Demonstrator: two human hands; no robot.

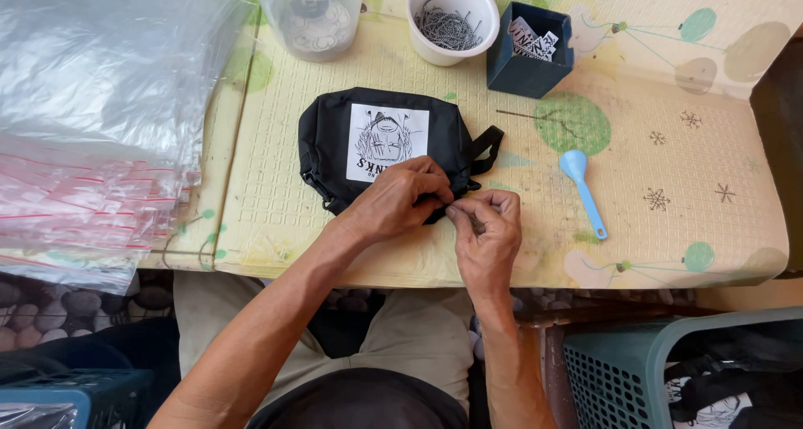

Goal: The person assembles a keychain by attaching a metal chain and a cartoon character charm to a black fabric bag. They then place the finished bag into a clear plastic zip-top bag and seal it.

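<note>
While a small black pouch (381,149) lies on the patterned table (669,186), the left hand (400,199) pinches its near edge and the right hand (487,228) pinches a tiny fitting there, not yet visibly attached.

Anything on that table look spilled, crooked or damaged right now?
Nothing spilled or broken. The black pouch lies upside down to the camera, its white print patch inverted, with both hands, left and right, pinching at its near edge. The blue scoop lies loose on the mat, away from the cups. The plastic bags overhang the table edge.
</note>
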